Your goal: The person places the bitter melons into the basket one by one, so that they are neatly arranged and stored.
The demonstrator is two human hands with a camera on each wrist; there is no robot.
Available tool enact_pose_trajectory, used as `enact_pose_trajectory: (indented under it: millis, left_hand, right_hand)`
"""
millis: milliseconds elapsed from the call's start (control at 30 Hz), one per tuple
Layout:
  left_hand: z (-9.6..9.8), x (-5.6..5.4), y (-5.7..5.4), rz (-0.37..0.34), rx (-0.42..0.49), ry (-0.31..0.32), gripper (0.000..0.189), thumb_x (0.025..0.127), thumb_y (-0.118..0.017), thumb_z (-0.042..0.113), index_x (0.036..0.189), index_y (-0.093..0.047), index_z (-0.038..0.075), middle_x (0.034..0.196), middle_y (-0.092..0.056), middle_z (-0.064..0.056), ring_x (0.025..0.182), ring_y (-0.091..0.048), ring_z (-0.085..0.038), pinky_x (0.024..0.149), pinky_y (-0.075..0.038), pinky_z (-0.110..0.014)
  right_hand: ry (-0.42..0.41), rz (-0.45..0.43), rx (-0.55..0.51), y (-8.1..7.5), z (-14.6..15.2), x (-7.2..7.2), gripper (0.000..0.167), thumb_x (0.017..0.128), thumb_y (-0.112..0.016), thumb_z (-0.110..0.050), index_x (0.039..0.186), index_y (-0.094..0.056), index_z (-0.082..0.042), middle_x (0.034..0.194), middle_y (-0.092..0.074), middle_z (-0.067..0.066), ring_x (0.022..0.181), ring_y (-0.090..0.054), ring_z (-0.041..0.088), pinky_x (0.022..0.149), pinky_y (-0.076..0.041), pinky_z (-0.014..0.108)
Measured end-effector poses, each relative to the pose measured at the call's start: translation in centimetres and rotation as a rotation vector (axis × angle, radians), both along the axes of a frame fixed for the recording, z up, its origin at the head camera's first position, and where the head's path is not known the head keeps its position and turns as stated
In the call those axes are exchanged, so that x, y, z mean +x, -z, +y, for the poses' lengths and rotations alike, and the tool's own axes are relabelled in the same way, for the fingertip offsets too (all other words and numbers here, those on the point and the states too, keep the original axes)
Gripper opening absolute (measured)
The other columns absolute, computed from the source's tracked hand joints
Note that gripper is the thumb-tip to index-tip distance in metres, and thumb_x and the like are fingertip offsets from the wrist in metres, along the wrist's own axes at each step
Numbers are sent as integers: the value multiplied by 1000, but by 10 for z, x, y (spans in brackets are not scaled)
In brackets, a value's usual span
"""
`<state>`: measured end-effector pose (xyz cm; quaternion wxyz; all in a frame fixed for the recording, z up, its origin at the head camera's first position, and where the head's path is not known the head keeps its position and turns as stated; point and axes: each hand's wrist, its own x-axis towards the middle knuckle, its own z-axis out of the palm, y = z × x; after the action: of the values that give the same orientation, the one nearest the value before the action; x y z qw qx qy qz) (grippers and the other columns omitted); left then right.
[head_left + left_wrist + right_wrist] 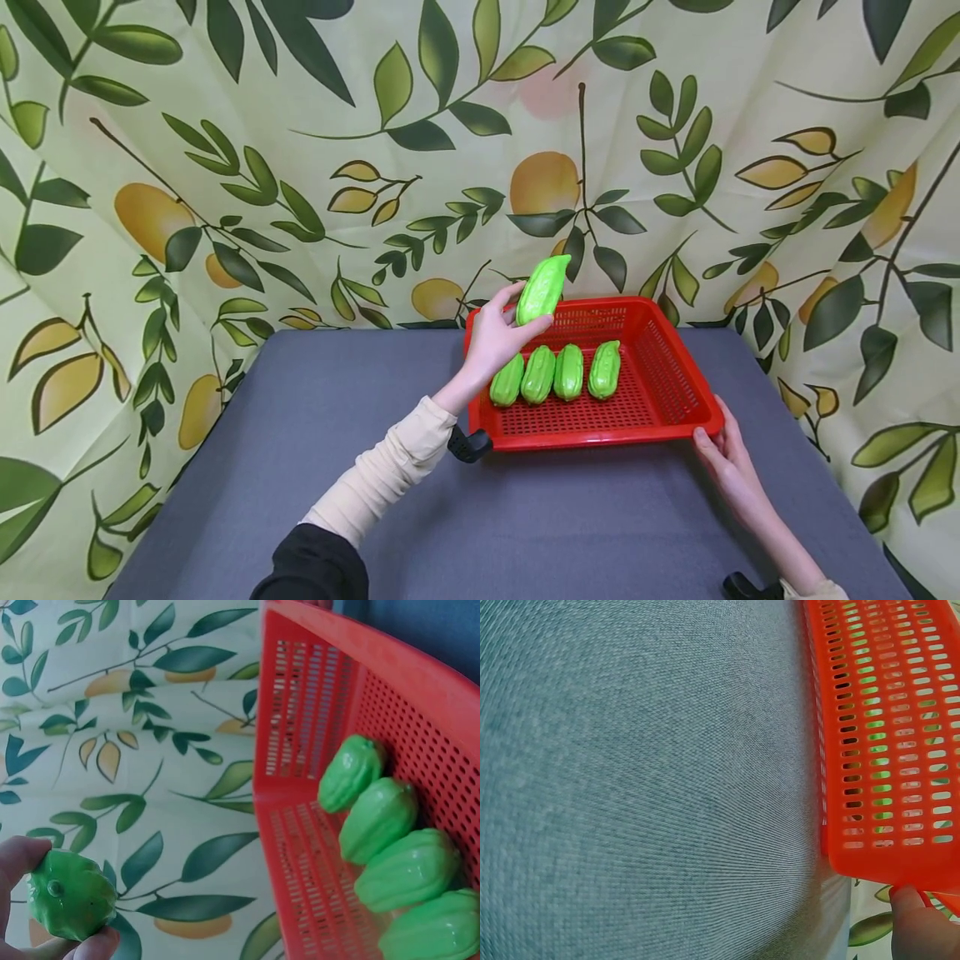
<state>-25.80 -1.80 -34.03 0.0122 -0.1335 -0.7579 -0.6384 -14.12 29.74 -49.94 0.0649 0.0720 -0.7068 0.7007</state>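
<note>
My left hand (501, 333) pinches a shiny green ribbed gourd (543, 289) between thumb and fingers, up above the left part of a red plastic basket (592, 437). Its pointed tip faces up and to the right in the head view; the left wrist view shows the held gourd (71, 895) end-on, with a small round nub. Inside the basket, several similar gourds (568, 372) lie side by side in a row towards the left. At the basket's front right corner, my right hand (731, 454) grips the rim, thumb (919, 919) on the near side.
The basket stands towards the back of a table covered in grey cloth (360, 367). Behind it and at both sides hangs a leaf-patterned curtain (465, 192). Perforated walls surround the gourds, and bare basket floor (645, 408) shows right of the row.
</note>
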Motion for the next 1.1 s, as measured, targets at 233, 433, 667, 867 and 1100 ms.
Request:
enact_pose_trajectory:
  millis: [233,433,667,867,1100]
  left_hand:
    - [9,-3,-3,-7,-6,39,61,82,-73,15,138,-47,12,129,-56,-14,116,-61,-23,75,-56,-28]
    - [19,-9,-3,7,-33,43,63,81,-74,14,137,-47,8,131,-54,-13,118,-60,-25,81,-56,-29]
    - [33,-16,0,-30,-37,48,61,80,-75,15,135,-49,9,126,-56,-12,114,-62,-24,76,-56,-24]
    - [47,-21,2,-6,-105,46,59,80,-75,17,133,-51,7,126,-59,-12,115,-62,-25,80,-55,-24]
    - [60,-28,8,-15,-233,52,61,79,-76,23,134,-52,8,128,-60,-8,115,-61,-22,80,-52,-20]
  right_hand:
    - [8,-1,12,-2,-1,1,69,100,-38,-9,151,8,-6,143,-29,-15,113,-44,-18,86,-42,1]
    - [11,-4,29,-1,0,0,69,100,-38,-9,152,8,-6,150,-25,-6,114,-43,-18,86,-42,1]
    - [13,1,34,0,1,0,68,100,-38,-8,152,7,-7,145,-28,-14,114,-43,-18,86,-42,2]
    - [4,-3,23,1,1,0,68,101,-37,-8,152,8,-7,149,-25,-7,115,-43,-17,86,-43,2]
    - [4,2,20,0,0,0,68,100,-37,-7,152,8,-7,153,-22,2,116,-43,-17,86,-43,3]
